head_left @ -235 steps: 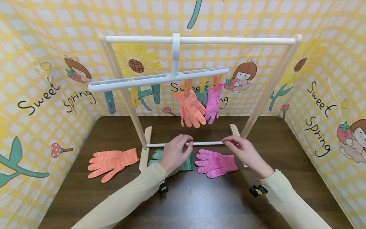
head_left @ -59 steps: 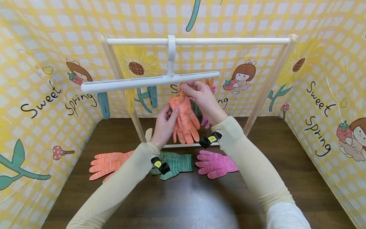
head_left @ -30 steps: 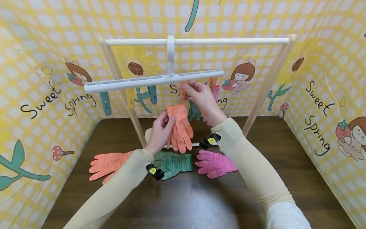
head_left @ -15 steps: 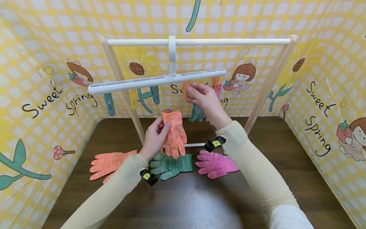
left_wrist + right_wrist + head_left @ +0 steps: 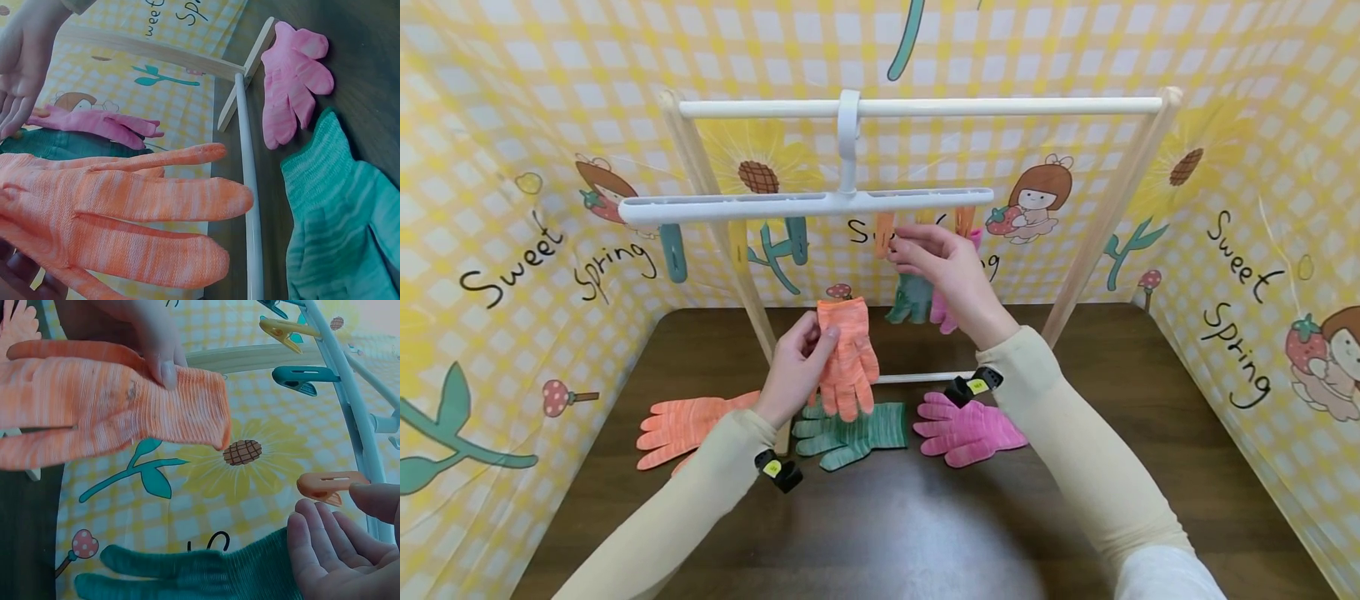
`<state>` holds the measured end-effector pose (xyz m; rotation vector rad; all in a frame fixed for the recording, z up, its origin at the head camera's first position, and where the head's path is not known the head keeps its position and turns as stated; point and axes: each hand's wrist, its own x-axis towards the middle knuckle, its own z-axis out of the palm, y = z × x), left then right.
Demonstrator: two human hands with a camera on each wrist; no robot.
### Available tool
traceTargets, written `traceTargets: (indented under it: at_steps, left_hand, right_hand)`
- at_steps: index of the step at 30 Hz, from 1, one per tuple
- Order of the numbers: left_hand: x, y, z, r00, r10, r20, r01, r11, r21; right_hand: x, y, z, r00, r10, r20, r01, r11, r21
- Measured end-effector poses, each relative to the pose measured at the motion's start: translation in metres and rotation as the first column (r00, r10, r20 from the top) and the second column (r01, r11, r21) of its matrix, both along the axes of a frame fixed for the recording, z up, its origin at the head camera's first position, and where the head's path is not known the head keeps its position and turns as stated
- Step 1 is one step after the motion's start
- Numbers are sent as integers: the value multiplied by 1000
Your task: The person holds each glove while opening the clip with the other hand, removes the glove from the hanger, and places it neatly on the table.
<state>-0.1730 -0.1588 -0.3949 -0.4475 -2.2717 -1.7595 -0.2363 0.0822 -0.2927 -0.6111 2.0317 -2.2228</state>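
Observation:
An orange glove (image 5: 848,358) hangs, fingers down, from my left hand (image 5: 792,367), which pinches its cuff between thumb and fingers. An orange clip (image 5: 885,235) on the white hanger (image 5: 737,205) has nothing in it. Beside that clip is my right hand (image 5: 951,271), its fingers extended; in the right wrist view the thumb lies at the end of the orange clip (image 5: 331,482). Behind the right hand hang a green glove (image 5: 912,298) and a pink glove (image 5: 943,310), both partly covered.
On the brown table (image 5: 880,517) lie another orange glove (image 5: 688,427), a green glove (image 5: 857,433) and a pink glove (image 5: 966,429). The hanger hooks over the rack's top bar (image 5: 1000,107). Teal clips (image 5: 673,252) and a yellow clip (image 5: 739,244) hang at its left.
The orange glove has come out of its clip and moved down and left in my left hand. My right hand's fingers have loosened from the clip. The hanger has swung slightly.

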Motion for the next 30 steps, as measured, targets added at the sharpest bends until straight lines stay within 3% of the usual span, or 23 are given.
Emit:
traceTargets:
  at_steps: [5, 18, 24, 30]
  left_hand:
    - [6, -9, -1, 1000, -17, 19, 17, 1000, -24]
    - [20, -45, 0, 999, 13, 37, -7, 989, -147]
    - [27, -62, 6, 998, 13, 59, 2, 968, -250]
    - [29, -80, 10, 995, -9, 96, 43, 934, -354]
  right_hand:
    - [4, 7, -6, 1000, -3, 2, 3, 999, 37]
    - [21, 34, -27, 999, 20, 41, -28, 982, 186]
    - [29, 50, -36, 999, 0, 54, -13, 974, 226]
    - [35, 63, -50, 998, 26, 54, -35, 984, 176]
